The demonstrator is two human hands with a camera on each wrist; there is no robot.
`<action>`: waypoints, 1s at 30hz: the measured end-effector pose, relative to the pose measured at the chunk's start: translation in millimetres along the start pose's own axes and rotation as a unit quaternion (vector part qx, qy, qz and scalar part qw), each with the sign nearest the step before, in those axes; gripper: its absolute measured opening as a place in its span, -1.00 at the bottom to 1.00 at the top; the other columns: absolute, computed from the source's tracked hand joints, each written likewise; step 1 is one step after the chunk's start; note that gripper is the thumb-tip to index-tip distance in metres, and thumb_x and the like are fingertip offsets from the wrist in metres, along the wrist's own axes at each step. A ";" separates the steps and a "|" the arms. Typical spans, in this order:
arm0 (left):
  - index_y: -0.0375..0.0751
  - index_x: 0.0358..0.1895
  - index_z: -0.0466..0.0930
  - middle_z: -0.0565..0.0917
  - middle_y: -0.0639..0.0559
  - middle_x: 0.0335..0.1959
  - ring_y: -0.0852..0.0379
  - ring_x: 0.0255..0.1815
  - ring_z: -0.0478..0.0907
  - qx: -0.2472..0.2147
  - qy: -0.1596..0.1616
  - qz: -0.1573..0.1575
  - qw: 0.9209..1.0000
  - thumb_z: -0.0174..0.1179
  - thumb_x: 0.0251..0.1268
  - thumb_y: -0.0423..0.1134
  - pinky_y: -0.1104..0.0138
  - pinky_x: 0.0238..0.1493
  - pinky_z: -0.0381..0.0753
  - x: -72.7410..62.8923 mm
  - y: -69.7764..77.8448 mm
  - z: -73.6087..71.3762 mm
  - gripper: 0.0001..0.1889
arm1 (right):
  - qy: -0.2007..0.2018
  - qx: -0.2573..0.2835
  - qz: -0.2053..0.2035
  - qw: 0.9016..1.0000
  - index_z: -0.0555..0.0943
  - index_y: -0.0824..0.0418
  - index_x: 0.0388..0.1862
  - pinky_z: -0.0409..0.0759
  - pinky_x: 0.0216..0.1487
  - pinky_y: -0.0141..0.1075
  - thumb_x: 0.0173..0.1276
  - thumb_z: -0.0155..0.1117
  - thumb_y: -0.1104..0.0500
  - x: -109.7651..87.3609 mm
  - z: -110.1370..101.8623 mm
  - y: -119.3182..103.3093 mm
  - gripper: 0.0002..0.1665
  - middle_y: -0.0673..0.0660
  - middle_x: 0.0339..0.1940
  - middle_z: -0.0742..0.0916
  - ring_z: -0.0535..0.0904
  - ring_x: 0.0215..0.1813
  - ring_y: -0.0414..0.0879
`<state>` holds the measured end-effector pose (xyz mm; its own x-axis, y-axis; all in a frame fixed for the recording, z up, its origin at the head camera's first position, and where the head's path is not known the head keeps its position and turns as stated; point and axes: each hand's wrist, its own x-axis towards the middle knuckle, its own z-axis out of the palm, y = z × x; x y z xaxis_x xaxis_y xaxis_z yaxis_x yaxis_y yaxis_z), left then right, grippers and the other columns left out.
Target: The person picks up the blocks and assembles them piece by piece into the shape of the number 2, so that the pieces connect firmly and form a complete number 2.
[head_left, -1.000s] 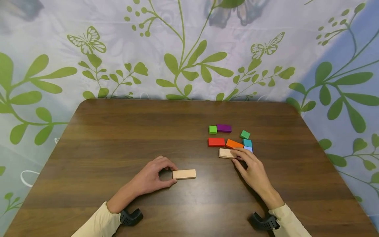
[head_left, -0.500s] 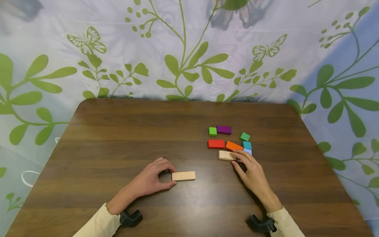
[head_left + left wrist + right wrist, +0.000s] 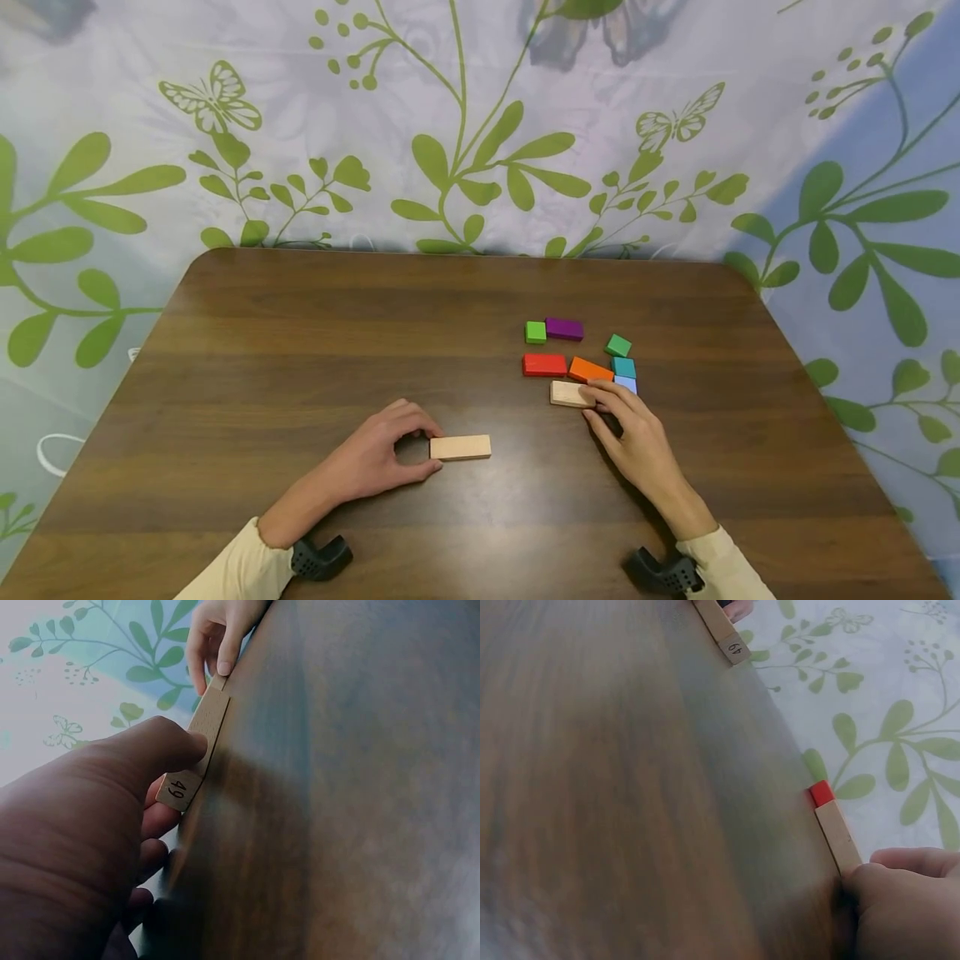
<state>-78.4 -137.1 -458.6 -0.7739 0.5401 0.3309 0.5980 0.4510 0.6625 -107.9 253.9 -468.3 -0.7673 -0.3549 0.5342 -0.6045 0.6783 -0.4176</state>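
Now, both hands have a plain block by one end. The left hand (image 3: 390,446) pinches the left block (image 3: 460,447) by its left end, thumb on the near side and a finger on the far side. That end has the number 49 on it. The right hand (image 3: 626,429) pinches the right block (image 3: 567,394) by its right end. Both blocks lie flat, well apart, and the left one is nearer the person.

The left block could swing round if the thumb pushes harder than the finger, since it is only pinched at one end. The right block could bump the orange block (image 3: 588,370) if it slides away from the person, as that one is just behind it. I cannot tell if they touch. The right fingers could also knock the light blue block (image 3: 626,384), which is partly tucked behind them.

The red block (image 3: 545,365) is just left of the orange one, and the teal block (image 3: 623,367) is behind the light blue one. Further back are the green block (image 3: 618,345), the lime block (image 3: 536,332) and the purple block (image 3: 564,329). Between the two plain blocks, nothing is in the way on the table (image 3: 337,333). Past it hangs a leafy cloth (image 3: 480,108).
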 end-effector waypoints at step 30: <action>0.08 -0.08 0.70 0.67 0.29 -0.12 0.30 -0.16 0.50 0.001 -0.001 -0.004 1.000 0.54 0.17 -0.13 0.39 -0.12 0.58 0.0 4.4 -3.1 -0.72 | -0.030 -0.049 -0.004 0.998 0.70 0.24 0.16 0.66 -0.07 -0.35 0.23 0.55 0.33 7.8 -0.8 0.7 -0.51 0.15 0.08 0.73 0.68 -0.09 -0.08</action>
<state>-76.4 -137.3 -453.6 -0.7787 0.5370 0.3244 0.5917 0.4567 0.6643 -114.1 252.2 -463.8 -0.7754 -0.3962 0.4917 -0.5894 0.7335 -0.3385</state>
